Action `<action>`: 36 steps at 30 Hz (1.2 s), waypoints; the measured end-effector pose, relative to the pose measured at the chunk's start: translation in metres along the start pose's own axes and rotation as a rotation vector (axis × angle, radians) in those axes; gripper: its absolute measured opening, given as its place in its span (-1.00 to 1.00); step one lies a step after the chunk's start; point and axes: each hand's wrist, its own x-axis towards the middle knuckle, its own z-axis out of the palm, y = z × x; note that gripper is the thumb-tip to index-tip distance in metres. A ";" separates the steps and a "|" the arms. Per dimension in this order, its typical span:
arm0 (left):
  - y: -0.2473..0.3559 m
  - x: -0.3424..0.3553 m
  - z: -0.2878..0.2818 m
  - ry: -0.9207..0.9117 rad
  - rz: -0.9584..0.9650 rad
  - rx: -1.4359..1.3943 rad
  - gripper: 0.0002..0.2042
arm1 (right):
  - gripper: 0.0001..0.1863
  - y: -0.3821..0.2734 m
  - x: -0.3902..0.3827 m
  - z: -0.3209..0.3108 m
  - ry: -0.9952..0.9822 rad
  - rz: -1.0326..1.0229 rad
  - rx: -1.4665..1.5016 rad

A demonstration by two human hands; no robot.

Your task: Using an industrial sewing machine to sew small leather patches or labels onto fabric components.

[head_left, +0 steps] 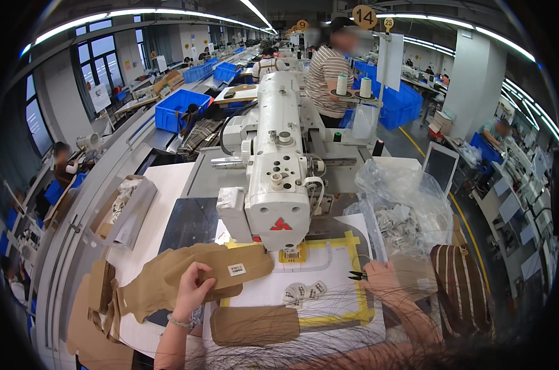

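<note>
My left hand (193,288), wearing a bracelet, has thumb and forefinger pinched at the edge of a brown fabric piece (255,260). That piece bears a small white label (236,269) and lies at the left of the sewing machine head (279,216). Small black thread snips (356,275) are in my right hand (384,280), their tips pointing left. Between the hands, several loose white labels (304,292) lie on a white sheet (255,299) framed with yellow tape. Nearer me is another brown piece (255,325). More brown pieces (153,280) spread out at the left.
A grey box (128,213) of small white items stands at the left. At the right are a clear plastic bag (403,216), striped brown fabric (458,287) and a tablet-like screen (440,166). Thread cones (342,85) and a standing person (329,77) are behind the machine.
</note>
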 end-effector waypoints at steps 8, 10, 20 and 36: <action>0.010 -0.021 -0.024 0.067 -0.012 0.008 -0.73 | -0.78 -0.006 -0.010 0.003 0.037 0.118 0.238; 0.012 -0.024 -0.025 0.078 -0.022 0.031 -0.74 | -0.80 -0.001 -0.005 0.006 0.074 0.113 0.343; 0.036 -0.023 -0.024 0.029 0.016 0.125 -0.76 | -0.71 -0.104 0.064 -0.052 -0.161 0.070 0.500; 0.053 -0.018 -0.026 -0.012 0.053 0.141 -0.78 | -0.66 -0.165 0.141 0.032 0.118 -0.339 0.040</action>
